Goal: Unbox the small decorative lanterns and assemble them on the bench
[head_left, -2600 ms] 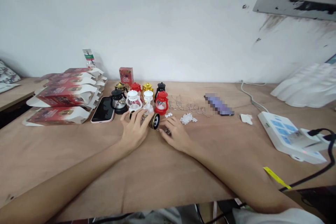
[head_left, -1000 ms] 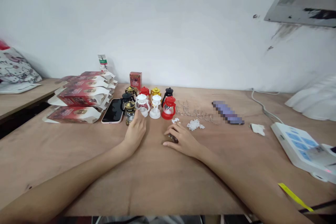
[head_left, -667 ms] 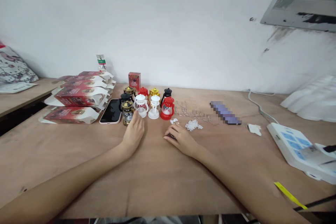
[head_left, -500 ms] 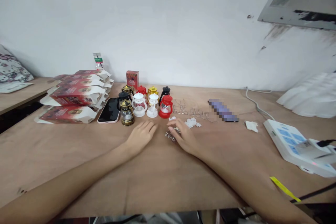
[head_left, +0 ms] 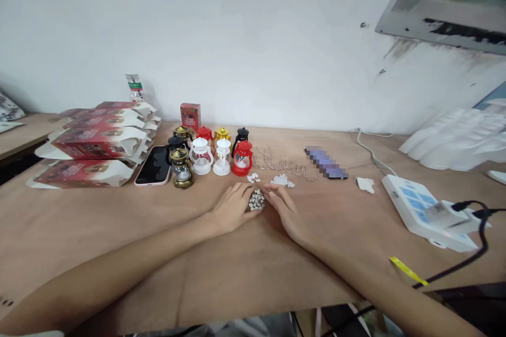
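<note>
A small pile of button cells (head_left: 256, 200), silvery and round, lies on the wooden table between my two hands. My left hand (head_left: 234, 207) rests on its edge at the pile's left side, fingers stretched out and curved around it. On the right side, my right hand (head_left: 282, 205) has its fingers extended beside the pile. Neither hand grips anything. Just beyond are white plastic bits (head_left: 282, 180) and a smaller group of the same. Behind my left hand stand several mini lanterns, among them a red lantern (head_left: 242, 158), a white lantern (head_left: 201, 156) and a bronze lantern (head_left: 182, 168).
Bent wire handles (head_left: 282, 166) lie right of the lanterns. Flattened red gift boxes (head_left: 95, 142) are stacked at left, near a phone (head_left: 153, 166). A small red box (head_left: 190, 116) stands behind. A blurred purple object (head_left: 326, 162) and a power strip (head_left: 427, 210) lie at right.
My left hand has moved right, up against the pile. My right hand has shifted off it to its right side, and the pile is now gathered closer together. The view has turned slightly right.
</note>
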